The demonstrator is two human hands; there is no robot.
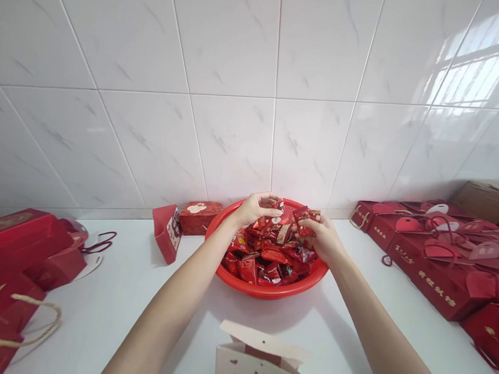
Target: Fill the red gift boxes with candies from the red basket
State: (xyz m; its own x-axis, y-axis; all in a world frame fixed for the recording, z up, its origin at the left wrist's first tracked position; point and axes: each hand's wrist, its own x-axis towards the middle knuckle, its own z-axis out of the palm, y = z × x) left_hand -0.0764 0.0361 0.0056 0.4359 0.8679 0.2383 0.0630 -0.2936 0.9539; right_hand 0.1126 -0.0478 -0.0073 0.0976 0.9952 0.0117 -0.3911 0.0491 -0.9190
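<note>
A red plastic basket (266, 292) with a perforated rim holds a heap of red-wrapped candies (265, 258). Over its back left part, my left hand (257, 208) pinches a small red-wrapped candy (278, 206) between thumb and fingers. At the basket's right side, my right hand (318, 235) is closed on red and gold wrapped candies (306, 220); how many it holds I cannot tell. In front of the basket, nearest me, a white and red gift box (262, 363) stands upright with its top flaps up.
Dark red gift boxes (426, 260) with ribbons line the right side, a cardboard box (486, 199) behind them. Red gift bags and boxes (20, 260) lie at left. A small red box (198, 216) and an open red carton (167, 232) sit by the tiled wall (236, 139).
</note>
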